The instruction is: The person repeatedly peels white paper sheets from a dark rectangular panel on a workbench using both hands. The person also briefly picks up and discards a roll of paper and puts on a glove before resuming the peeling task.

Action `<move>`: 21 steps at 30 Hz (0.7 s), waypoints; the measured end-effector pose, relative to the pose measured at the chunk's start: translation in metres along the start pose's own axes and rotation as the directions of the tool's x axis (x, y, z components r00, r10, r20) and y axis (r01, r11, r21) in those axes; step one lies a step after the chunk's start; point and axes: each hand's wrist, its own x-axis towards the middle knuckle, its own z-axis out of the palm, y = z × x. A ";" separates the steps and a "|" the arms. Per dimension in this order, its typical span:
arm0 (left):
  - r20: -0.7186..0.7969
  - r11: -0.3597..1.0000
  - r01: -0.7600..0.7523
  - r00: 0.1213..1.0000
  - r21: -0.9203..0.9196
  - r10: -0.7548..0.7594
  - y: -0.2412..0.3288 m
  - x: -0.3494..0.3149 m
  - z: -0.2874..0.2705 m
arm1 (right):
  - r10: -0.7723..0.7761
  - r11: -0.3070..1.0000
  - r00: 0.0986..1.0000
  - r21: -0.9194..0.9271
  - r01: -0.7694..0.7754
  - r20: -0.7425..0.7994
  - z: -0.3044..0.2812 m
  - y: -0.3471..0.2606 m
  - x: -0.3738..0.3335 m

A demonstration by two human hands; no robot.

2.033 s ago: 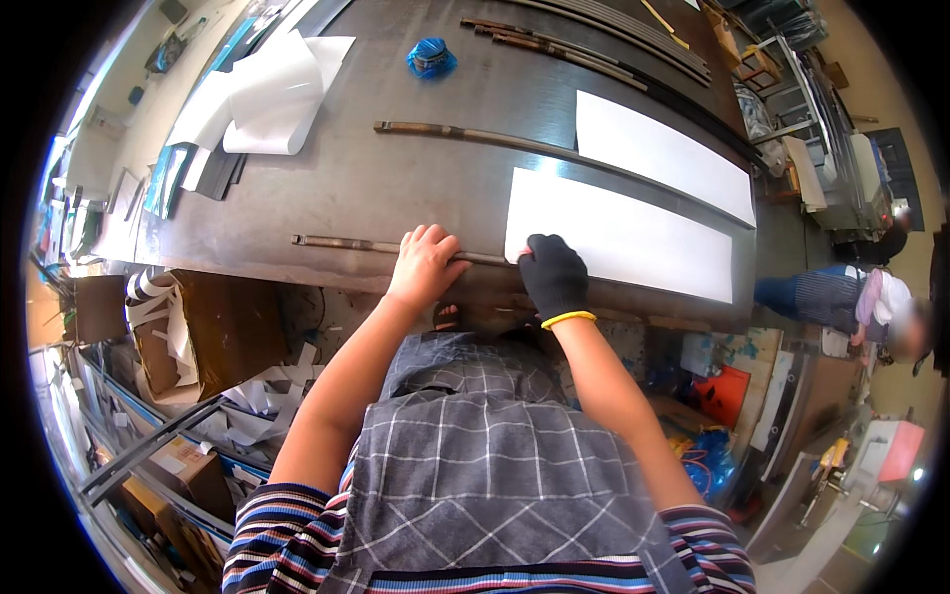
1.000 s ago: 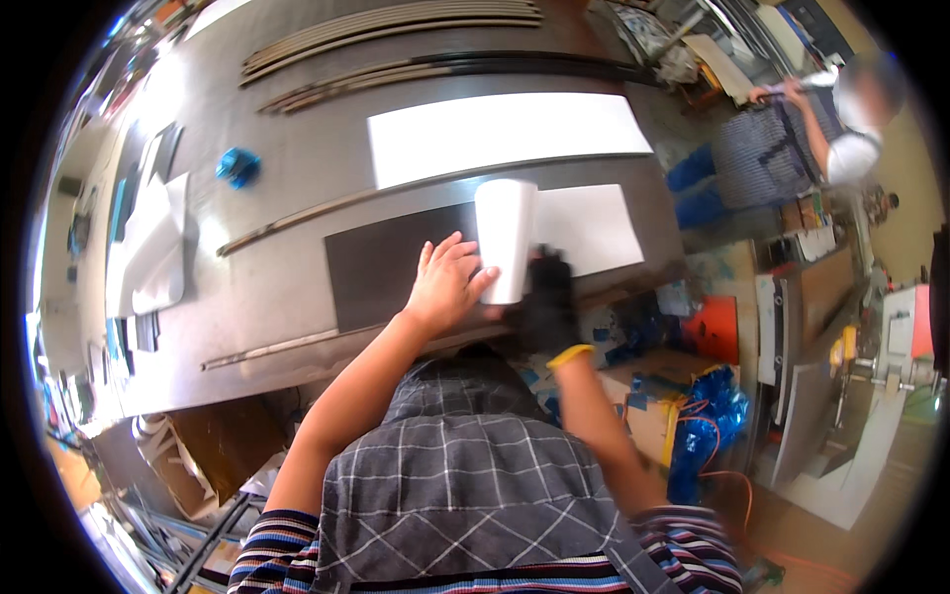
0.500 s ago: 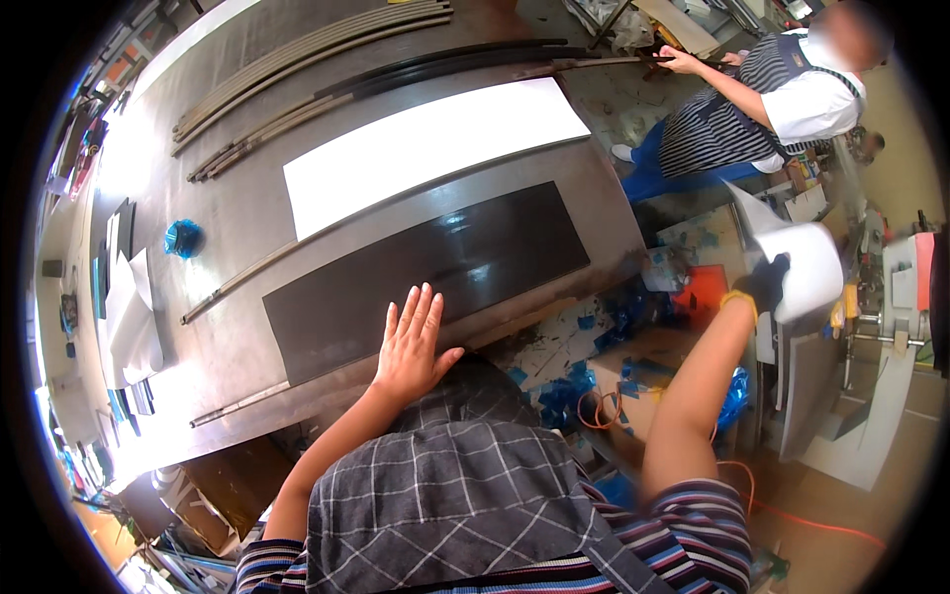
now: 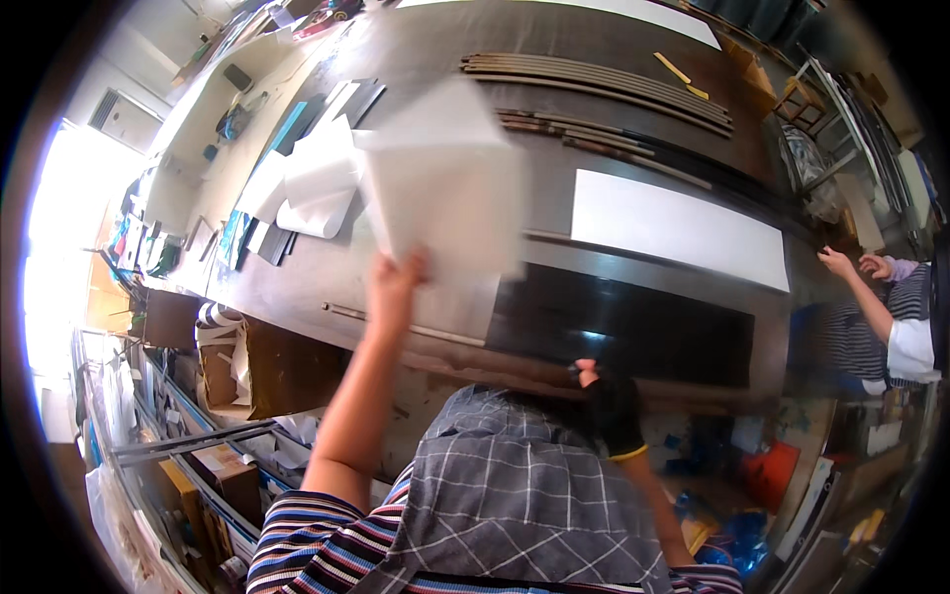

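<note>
My left hand is raised over the table, its fingers closed on the lower edge of a white sheet that is bent and blurred by motion. In a black glove with a yellow cuff, my right hand is at the near table edge. Its bare thumb tip shows and the fingers look curled; whether they hold anything is hidden. Just beyond it a long dark panel lies flat on the metal table. A white panel lies behind the dark one.
Long thin bars lie at the back of the table. Bent white sheets and strips are at its left. Below stands a brown carton. A co-worker in a striped apron is at the right.
The white sheet has passed from my right hand to my left and swung to the left. My left hand has left the dark panel; my right has come back to the table edge. The view has turned left.
</note>
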 end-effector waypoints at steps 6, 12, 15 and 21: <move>-0.224 0.730 -0.170 0.884 0.662 0.410 -0.048 0.136 -0.157 | -0.268 0.877 0.919 -0.468 0.108 -0.289 -0.025 0.060 -0.015; 0.689 0.253 -0.679 0.722 0.689 0.061 -0.070 -0.020 -0.069 | -0.375 0.505 0.883 -0.861 -0.060 -0.281 -0.092 0.120 -0.015; 0.669 0.419 -0.630 0.740 0.654 0.067 -0.114 -0.014 -0.073 | -0.302 0.497 0.909 -0.861 -0.108 -0.288 -0.125 0.146 0.002; 0.721 0.456 -0.723 0.657 0.520 0.221 -0.118 -0.014 -0.046 | -0.294 0.303 0.932 -0.946 -0.117 -0.209 -0.106 0.162 0.016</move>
